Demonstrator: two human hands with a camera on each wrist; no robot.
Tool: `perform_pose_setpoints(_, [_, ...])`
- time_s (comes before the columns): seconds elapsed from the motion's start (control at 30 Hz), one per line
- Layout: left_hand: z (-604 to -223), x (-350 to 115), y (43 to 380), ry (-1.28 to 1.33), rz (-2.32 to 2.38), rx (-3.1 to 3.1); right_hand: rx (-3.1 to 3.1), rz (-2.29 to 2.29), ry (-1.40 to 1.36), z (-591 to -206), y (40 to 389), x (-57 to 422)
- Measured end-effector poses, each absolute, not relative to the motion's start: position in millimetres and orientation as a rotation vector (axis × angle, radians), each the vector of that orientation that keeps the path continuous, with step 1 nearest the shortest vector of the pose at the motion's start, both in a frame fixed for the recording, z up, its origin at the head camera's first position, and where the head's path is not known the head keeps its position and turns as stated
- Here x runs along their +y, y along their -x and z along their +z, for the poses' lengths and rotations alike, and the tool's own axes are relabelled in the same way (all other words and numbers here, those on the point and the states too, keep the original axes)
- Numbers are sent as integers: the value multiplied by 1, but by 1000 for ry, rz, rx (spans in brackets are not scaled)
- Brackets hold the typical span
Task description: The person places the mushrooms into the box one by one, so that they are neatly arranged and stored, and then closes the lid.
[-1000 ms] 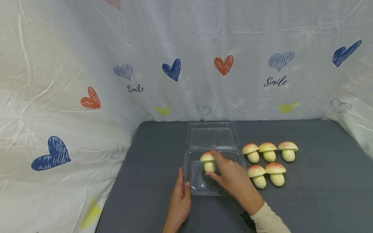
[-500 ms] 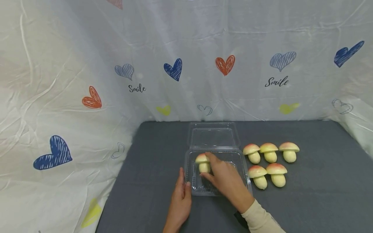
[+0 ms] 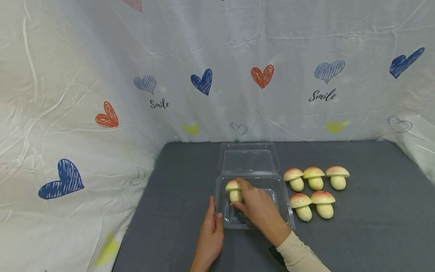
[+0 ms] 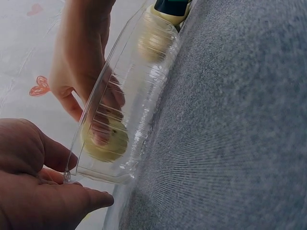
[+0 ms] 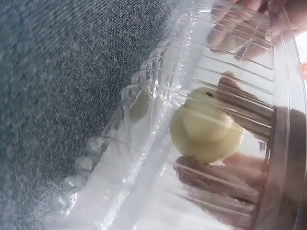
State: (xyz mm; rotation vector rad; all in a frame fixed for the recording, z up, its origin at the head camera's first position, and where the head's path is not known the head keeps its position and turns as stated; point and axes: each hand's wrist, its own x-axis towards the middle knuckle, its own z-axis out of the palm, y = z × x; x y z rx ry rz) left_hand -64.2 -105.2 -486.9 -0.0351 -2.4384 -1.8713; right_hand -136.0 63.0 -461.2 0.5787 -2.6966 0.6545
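OK, toy mushroom is inside the base of the clear clamshell container, left half, in the right hand. Right fingers are grasping it: index on the cap's right side at the far end, thumb down by the stem's near end, so the mushroom sits across the gap between them and juts out left past both tips. Cap points to the far side, stem toward the person. Right wrist view, through the ribbed clear wall: stem end faces the camera, a small dark spot on it, fingers either side. Can't tell if it touches the container floor.

Left hand is at the container's near left corner. Fingers fairly straight along the outside of the left wall, thumb at the corner, rim between them in the left wrist view; touching the container, not clenched. Mushroom is near those fingers, with the wall in between.

Lid is folded back flat behind the base. Five more toy mushrooms lie on the grey counter just right of the container, three in the far row, two in the near row, caps to the far side. Behind: white curtain with hearts and "Smile" print.
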Motion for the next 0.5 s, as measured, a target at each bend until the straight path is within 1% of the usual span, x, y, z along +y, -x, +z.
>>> perform_pose_setpoints(0.5, [-487, -106, 65, 41, -1864, -2442, -2677, 639, -585, -467, 139, 58])
